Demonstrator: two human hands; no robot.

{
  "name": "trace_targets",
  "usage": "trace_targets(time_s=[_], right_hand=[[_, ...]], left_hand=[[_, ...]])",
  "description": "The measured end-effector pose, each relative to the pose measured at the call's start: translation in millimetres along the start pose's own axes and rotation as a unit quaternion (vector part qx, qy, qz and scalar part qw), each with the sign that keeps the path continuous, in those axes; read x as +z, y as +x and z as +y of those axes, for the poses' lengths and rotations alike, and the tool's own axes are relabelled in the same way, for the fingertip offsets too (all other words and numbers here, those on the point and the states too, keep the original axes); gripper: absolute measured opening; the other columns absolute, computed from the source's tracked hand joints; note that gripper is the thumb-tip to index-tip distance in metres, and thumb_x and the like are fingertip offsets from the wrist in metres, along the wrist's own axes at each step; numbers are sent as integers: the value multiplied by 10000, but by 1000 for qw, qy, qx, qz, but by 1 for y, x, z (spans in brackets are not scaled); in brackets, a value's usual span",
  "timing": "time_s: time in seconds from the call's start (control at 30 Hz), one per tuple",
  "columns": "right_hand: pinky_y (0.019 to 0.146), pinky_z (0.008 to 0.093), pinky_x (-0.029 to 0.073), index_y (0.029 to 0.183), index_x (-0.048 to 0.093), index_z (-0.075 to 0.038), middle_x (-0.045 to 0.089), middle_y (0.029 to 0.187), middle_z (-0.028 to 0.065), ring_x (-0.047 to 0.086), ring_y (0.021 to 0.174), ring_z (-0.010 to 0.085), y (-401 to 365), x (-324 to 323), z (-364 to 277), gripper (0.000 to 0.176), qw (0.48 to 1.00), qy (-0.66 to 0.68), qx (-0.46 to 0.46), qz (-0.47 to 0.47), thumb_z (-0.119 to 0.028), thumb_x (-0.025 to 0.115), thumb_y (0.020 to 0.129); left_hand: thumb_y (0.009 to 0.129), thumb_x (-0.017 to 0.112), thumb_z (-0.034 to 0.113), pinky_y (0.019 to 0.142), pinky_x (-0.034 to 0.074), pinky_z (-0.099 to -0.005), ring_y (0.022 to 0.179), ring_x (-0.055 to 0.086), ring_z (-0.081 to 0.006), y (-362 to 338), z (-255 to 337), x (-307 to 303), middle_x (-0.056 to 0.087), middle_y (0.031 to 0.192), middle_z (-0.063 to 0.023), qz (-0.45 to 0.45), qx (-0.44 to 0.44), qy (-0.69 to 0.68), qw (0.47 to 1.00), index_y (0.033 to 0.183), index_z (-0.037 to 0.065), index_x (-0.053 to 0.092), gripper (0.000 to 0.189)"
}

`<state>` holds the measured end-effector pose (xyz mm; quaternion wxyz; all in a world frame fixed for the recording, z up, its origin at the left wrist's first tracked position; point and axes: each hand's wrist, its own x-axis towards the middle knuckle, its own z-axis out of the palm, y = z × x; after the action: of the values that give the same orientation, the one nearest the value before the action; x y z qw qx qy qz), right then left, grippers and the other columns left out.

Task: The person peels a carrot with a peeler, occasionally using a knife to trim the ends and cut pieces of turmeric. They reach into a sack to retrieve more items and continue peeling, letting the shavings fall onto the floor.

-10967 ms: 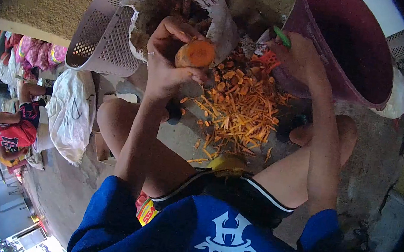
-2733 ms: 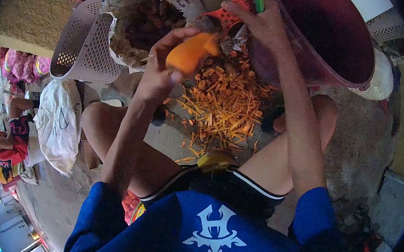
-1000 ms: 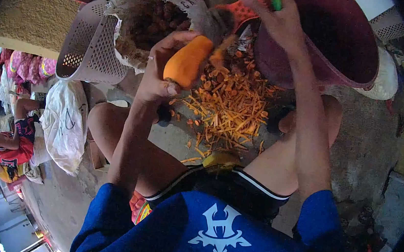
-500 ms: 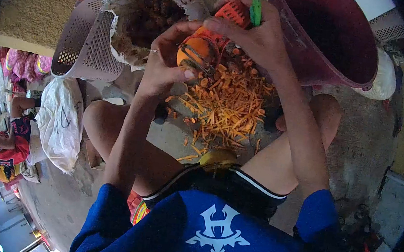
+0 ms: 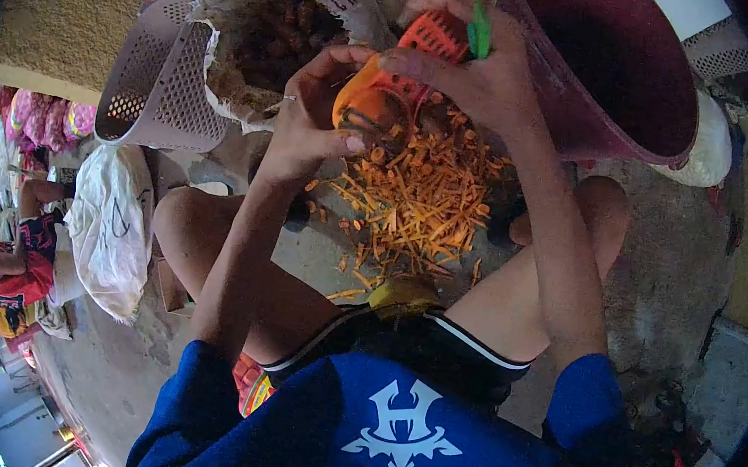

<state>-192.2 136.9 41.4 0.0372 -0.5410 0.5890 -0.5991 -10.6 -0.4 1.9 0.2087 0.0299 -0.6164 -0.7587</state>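
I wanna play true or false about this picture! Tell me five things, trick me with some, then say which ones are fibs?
1. The left hand holds a thick, rounded orange vegetable. True.
2. The right hand holds a red plastic peeler with holes in it. True.
3. The thin orange peelings are all piled in a box. False: they lie spread on the grey concrete floor.
4. The white woven sack with black letters is tied shut. False: its mouth is open, and dark brown roots show inside.
5. The big round maroon plastic tub is to the left of the peelings. False: it is to their right.
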Motion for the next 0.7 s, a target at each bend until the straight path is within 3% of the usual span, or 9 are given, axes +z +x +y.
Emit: trace_targets(time_s=[0.1, 0.17, 0.23, 0.3, 0.37, 0.47, 0.53, 0.6, 0.7], right_hand=[[785, 343, 546, 991, 695, -85, 711, 860, 70, 681, 789, 175, 3, -10, 2, 456, 994, -108, -35, -4, -447, 858, 767], [781, 321, 497, 1007, 614, -35, 628, 935, 44, 598, 880, 139, 15, -23, 6, 403, 991, -83, 80, 70, -317, 842, 833], [779, 322, 499, 1003, 616, -31, 631, 920, 41, 601, 869, 136, 13, -21, 2, 384, 991, -79, 66, 81, -301, 836, 841], [776, 323, 500, 1000, 618, -28, 633, 905, 39, 603, 858, 134, 6, -11, -5, 366, 992, -74, 53, 87, -284, 831, 848], [776, 317, 499, 999, 618, -16, 632, 896, 32, 602, 849, 134, -4, 2, -5, 353, 993, 65, -94, 21, -250, 833, 845], [781, 311, 500, 1024, 626, -20, 638, 897, 25, 606, 845, 133, 6, -14, 7, 336, 999, 15, 37, 33, -225, 827, 850], [786, 308, 500, 1039, 631, -27, 643, 909, 25, 607, 851, 132, 13, -28, 27, 346, 997, 6, 42, 68, -234, 831, 847], [792, 306, 500, 1055, 635, -34, 647, 921, 24, 609, 856, 131, 14, -27, 18, 357, 993, -1, 48, 106, -243, 834, 844], [766, 309, 506, 1049, 637, -43, 645, 925, 18, 609, 856, 128, 4, -11, -14, 373, 999, -4, 29, 23, -262, 846, 831]], left_hand=[[536, 959, 420, 949, 513, -325, 1098, 628, -190, -4, 1, -5, 615, 1226, -102, -37, -6, 9, 999, 1330, 0, 513, 1003], [545, 957, 424, 951, 515, -326, 1104, 626, -192, -4, 5, 0, 611, 1232, -102, -65, -3, 3, 998, 1333, 9, 513, 995], [551, 953, 466, 954, 516, -330, 1123, 622, -195, -6, 5, 11, 611, 1236, -103, -41, 16, -87, 995, 1347, 22, 510, 1014], [548, 948, 495, 956, 517, -333, 1129, 622, -196, -2, 0, 7, 610, 1242, -103, -2, 1, -47, 999, 1357, 20, 504, 1038], [545, 944, 525, 958, 517, -336, 1136, 622, -198, 0, -3, 6, 609, 1247, -102, 37, -15, -7, 999, 1366, 18, 497, 1062], [547, 941, 531, 972, 517, -335, 1153, 618, -196, -6, -9, 5, 609, 1261, -91, -12, 4, -78, 997, 1370, 21, 493, 1067], [547, 939, 531, 979, 515, -334, 1149, 618, -190, -2, -13, -8, 612, 1254, -78, -64, 33, -31, 997, 1349, 21, 504, 1045], [534, 943, 533, 983, 512, -334, 1151, 616, -193, -3, 1, 7, 611, 1251, -82, -33, 17, -55, 998, 1341, 16, 505, 1054], [516, 950, 525, 991, 504, -336, 1156, 612, -197, -3, 1, 10, 609, 1246, -89, 3, -6, -73, 997, 1333, 6, 505, 1065]])
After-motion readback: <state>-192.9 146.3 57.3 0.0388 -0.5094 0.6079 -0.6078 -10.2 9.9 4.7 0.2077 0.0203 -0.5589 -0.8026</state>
